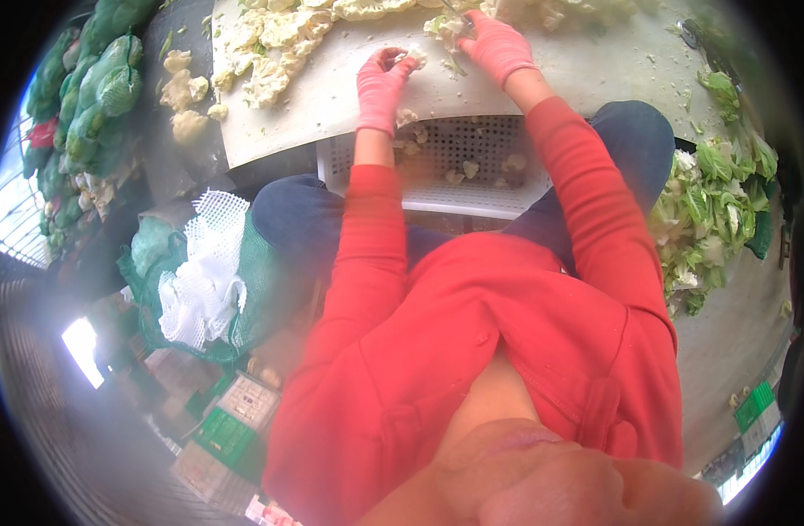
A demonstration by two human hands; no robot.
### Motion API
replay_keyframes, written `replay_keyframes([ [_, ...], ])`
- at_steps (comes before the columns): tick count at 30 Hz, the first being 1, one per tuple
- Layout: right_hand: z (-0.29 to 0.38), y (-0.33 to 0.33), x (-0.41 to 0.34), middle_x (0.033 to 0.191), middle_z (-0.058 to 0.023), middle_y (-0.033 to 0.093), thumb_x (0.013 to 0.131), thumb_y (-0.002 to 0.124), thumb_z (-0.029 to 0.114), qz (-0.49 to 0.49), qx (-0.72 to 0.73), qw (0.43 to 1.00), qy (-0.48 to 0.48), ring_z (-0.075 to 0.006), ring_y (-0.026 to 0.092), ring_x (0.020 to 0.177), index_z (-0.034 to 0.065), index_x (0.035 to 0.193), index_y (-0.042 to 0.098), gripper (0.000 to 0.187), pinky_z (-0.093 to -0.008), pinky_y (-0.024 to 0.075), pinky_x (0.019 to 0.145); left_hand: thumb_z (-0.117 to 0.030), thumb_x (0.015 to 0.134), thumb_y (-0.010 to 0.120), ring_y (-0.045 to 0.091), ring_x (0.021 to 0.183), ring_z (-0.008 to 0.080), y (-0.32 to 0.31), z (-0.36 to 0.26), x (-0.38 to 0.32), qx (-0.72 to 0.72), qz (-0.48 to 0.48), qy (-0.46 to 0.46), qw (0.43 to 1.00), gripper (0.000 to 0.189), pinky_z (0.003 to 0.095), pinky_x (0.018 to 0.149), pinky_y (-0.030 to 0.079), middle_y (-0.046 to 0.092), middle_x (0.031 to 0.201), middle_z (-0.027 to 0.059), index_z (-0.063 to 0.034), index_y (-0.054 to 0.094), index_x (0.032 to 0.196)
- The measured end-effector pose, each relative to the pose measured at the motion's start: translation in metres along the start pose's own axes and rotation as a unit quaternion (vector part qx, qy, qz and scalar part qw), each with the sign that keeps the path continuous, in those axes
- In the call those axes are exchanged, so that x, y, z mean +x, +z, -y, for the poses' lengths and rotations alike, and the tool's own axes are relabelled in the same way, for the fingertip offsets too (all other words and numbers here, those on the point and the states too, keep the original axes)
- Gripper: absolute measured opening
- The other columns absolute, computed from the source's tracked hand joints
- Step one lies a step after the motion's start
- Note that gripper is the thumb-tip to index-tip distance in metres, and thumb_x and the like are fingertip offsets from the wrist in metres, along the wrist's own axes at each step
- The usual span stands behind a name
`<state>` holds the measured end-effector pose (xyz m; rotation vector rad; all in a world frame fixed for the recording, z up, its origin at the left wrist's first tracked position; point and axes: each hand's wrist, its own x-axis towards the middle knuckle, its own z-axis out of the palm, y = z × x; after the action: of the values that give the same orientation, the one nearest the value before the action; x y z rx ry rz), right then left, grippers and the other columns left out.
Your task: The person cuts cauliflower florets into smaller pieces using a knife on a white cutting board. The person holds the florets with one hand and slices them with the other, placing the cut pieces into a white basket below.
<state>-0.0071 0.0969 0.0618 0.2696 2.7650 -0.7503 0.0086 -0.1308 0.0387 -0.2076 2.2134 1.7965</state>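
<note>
My left hand (385,82), in a pink glove, pinches a small cauliflower floret (412,58) above the pale work table (310,118). To its right, my gloved right hand (494,46) grips a knife (456,12), of which only a thin metal part shows at the picture's top. A larger piece of cauliflower (444,29) is against the fingers of the right hand; whether they also hold it I cannot tell. Cut cauliflower florets (290,39) are heaped at the back left of the table, and small crumbs are scattered over its surface.
Below the table edge, between my knees, is a white perforated crate (464,204) with several florets. Green net bags of produce (103,98) are stacked at far left. White foam netting (208,276) lies on a green mesh sack (260,276). Trimmed leaves (711,217) are piled at right.
</note>
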Motion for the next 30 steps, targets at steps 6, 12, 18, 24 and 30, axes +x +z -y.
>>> replay_keyframes([
  [6,-0.013,0.014,0.011,0.094,-0.0135,0.067,0.095,0.065,0.032,-0.072,-0.002,0.989,-0.131,-0.0265,0.062,0.072,0.0086,0.131,0.056,0.044,-0.0380,0.0518,0.063,-0.043,0.083,0.080,0.068,0.110,0.0253,-0.024,-0.029,-0.014,0.308,0.076,-0.012,0.948,0.044,0.0363,0.099,0.052,0.074,0.112,0.0152,-0.0068,0.076,0.107],
  [12,-0.004,0.007,0.009,0.124,-0.0154,0.068,0.090,0.069,0.039,0.013,0.003,1.000,-0.003,-0.0342,0.064,0.117,0.0200,0.139,0.053,0.055,-0.0460,0.0523,0.095,-0.027,0.086,0.074,0.064,0.095,0.0381,0.083,0.014,-0.013,0.452,-0.075,0.207,0.864,0.025,0.0476,0.083,0.054,0.065,0.100,0.0174,-0.0085,0.069,0.102],
  [18,0.005,-0.003,0.005,0.124,-0.0163,0.068,0.090,0.070,0.038,-0.011,0.002,1.000,-0.028,-0.0346,0.064,0.117,0.0188,0.140,0.053,0.056,-0.0462,0.0519,0.097,-0.014,0.086,0.069,0.067,0.096,0.0403,0.113,-0.006,-0.060,0.206,0.194,0.182,0.942,0.018,0.0444,0.086,0.054,0.071,0.102,0.0232,-0.0045,0.070,0.101],
  [24,0.003,-0.009,0.000,0.123,-0.0155,0.069,0.090,0.071,0.035,0.005,0.007,0.999,-0.038,-0.0343,0.064,0.116,0.0186,0.139,0.053,0.054,-0.0459,0.0519,0.097,-0.028,0.082,0.085,0.064,0.094,0.0250,0.063,-0.023,0.016,0.281,-0.188,0.163,0.927,0.043,0.0378,0.083,0.054,0.070,0.102,0.0137,-0.0061,0.070,0.117],
  [30,0.005,-0.015,-0.004,0.121,-0.0166,0.069,0.090,0.069,0.034,0.027,0.004,0.999,-0.023,-0.0363,0.065,0.113,0.0182,0.142,0.051,0.057,-0.0464,0.0520,0.095,-0.015,0.087,0.080,0.062,0.071,0.0111,0.049,-0.003,0.064,0.042,-0.067,0.103,0.992,0.022,0.0264,0.067,0.052,0.071,0.087,0.0029,-0.0027,0.072,0.104],
])
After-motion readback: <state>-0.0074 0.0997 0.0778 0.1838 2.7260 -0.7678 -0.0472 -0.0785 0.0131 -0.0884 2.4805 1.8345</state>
